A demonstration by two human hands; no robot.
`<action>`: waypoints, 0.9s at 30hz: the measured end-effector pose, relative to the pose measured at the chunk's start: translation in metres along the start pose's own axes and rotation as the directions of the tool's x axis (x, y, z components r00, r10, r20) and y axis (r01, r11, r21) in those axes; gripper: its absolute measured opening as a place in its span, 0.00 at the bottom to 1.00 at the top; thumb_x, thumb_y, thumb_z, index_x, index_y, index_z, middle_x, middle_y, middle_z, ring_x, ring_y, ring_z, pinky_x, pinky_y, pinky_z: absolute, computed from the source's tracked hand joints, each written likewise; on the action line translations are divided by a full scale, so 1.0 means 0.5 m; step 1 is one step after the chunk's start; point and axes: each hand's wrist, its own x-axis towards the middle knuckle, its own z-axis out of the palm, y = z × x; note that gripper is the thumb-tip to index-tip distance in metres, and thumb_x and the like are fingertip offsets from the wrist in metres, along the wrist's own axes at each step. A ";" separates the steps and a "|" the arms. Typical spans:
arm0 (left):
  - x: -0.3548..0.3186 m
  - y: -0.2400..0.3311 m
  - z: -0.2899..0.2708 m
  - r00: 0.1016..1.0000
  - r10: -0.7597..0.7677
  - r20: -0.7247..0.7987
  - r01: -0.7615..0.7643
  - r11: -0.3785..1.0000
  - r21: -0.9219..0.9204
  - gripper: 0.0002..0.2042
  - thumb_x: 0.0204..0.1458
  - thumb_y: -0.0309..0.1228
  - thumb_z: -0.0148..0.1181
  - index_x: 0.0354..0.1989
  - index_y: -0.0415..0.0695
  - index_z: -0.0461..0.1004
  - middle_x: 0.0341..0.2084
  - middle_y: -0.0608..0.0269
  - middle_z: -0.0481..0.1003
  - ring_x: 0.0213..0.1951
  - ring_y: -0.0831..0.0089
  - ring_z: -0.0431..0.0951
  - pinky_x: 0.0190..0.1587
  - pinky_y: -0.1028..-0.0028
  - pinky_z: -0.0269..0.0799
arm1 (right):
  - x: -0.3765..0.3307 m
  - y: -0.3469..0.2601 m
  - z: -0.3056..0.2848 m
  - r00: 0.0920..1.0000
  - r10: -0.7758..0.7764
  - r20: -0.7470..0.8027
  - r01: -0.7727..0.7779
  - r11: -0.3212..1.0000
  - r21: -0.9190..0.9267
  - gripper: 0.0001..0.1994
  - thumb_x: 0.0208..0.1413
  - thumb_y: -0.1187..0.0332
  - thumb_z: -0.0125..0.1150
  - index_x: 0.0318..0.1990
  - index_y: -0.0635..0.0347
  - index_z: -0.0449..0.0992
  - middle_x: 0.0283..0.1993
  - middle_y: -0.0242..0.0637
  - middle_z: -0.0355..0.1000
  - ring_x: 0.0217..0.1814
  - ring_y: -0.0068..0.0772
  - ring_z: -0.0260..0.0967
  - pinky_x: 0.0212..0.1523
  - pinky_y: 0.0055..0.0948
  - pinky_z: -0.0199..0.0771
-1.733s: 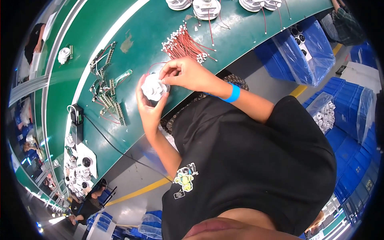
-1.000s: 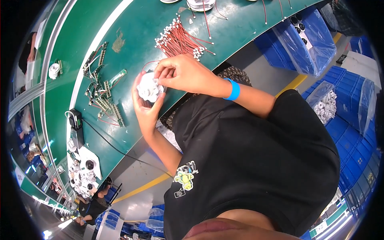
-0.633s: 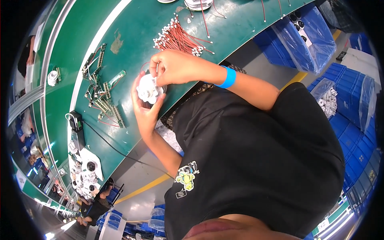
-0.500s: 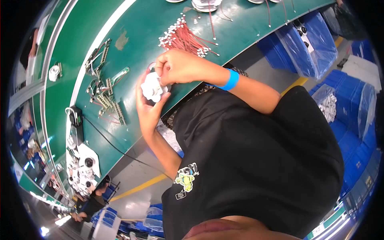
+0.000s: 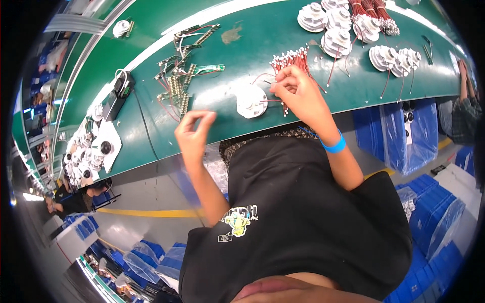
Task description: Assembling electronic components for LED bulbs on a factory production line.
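A white round plastic part (image 5: 251, 102) lies on the green bench in front of me, its stepped face up. Thin red wire (image 5: 261, 76) arcs from its far side toward my right hand (image 5: 301, 96). That hand's thumb and forefinger are pinched at the wire's end, where a small dark tip shows. My left hand (image 5: 194, 135) is off the part, raised over the bench's near edge. Its thumb and forefinger curl into a pinch, with nothing visible in it. Just beyond my right hand lies a bundle of red wires with white connectors (image 5: 293, 58).
Narrow circuit boards with metal springs (image 5: 177, 83) lie beyond my left hand. Finished-looking stepped white parts (image 5: 336, 41) with red wires stand at the far right. A black power strip (image 5: 118, 95) and white parts (image 5: 81, 151) are at the left. Blue bins (image 5: 371, 131) stand beyond the bench.
The white part has gone from my left hand onto the bench. My hands have moved apart, the left one empty. My view has turned, showing more of the bench's right side.
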 end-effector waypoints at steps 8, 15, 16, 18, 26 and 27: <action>-0.001 -0.031 -0.054 0.912 0.117 -0.393 0.237 0.631 0.739 0.25 0.56 0.46 0.59 0.53 0.38 0.70 0.33 0.56 0.73 0.36 0.62 0.74 0.46 0.65 0.69 | 0.010 -0.021 0.036 0.993 -0.115 0.008 0.112 0.945 -0.307 0.21 0.60 0.63 0.58 0.57 0.65 0.71 0.42 0.43 0.77 0.38 0.23 0.73 0.38 0.24 0.72; 0.033 -0.092 -0.133 0.923 0.028 -0.385 0.026 0.990 0.135 0.21 0.51 0.28 0.67 0.50 0.33 0.68 0.46 0.50 0.75 0.45 0.69 0.77 0.48 0.74 0.72 | 0.002 -0.029 0.040 0.958 -0.256 -0.125 0.266 0.962 0.063 0.15 0.64 0.68 0.53 0.56 0.62 0.70 0.52 0.38 0.71 0.32 0.15 0.64 0.32 0.16 0.66; 0.034 -0.091 -0.140 0.924 -0.010 -0.382 0.016 1.000 0.012 0.20 0.52 0.24 0.65 0.51 0.34 0.66 0.47 0.50 0.75 0.46 0.71 0.76 0.48 0.77 0.72 | 0.002 -0.028 0.040 0.958 -0.255 -0.134 0.266 0.962 0.065 0.15 0.64 0.68 0.53 0.56 0.62 0.70 0.52 0.38 0.71 0.32 0.15 0.64 0.32 0.16 0.66; 0.035 -0.090 -0.152 0.930 0.003 -0.366 -0.060 0.988 -0.144 0.19 0.53 0.23 0.64 0.52 0.34 0.66 0.47 0.50 0.74 0.46 0.72 0.76 0.47 0.78 0.72 | 0.007 -0.024 0.041 0.948 -0.247 -0.200 0.301 0.898 0.319 0.13 0.65 0.70 0.50 0.54 0.64 0.70 0.48 0.39 0.73 0.32 0.15 0.65 0.32 0.16 0.66; 0.021 -0.034 -0.100 0.802 0.337 -0.493 -0.195 0.928 0.317 0.14 0.58 0.24 0.58 0.51 0.36 0.70 0.41 0.58 0.75 0.42 0.74 0.76 0.45 0.76 0.71 | 0.028 -0.018 0.029 0.950 -0.230 -0.211 0.311 0.762 0.568 0.15 0.66 0.69 0.48 0.56 0.63 0.56 0.42 0.47 0.74 0.27 0.19 0.69 0.28 0.17 0.66; 0.023 -0.027 -0.102 0.817 0.331 -0.471 -0.173 0.921 0.348 0.14 0.59 0.26 0.57 0.53 0.37 0.71 0.41 0.58 0.75 0.42 0.74 0.76 0.44 0.76 0.72 | 0.029 -0.015 0.028 0.950 -0.226 -0.216 0.310 0.764 0.566 0.15 0.66 0.69 0.48 0.56 0.63 0.56 0.42 0.47 0.74 0.27 0.19 0.69 0.28 0.17 0.66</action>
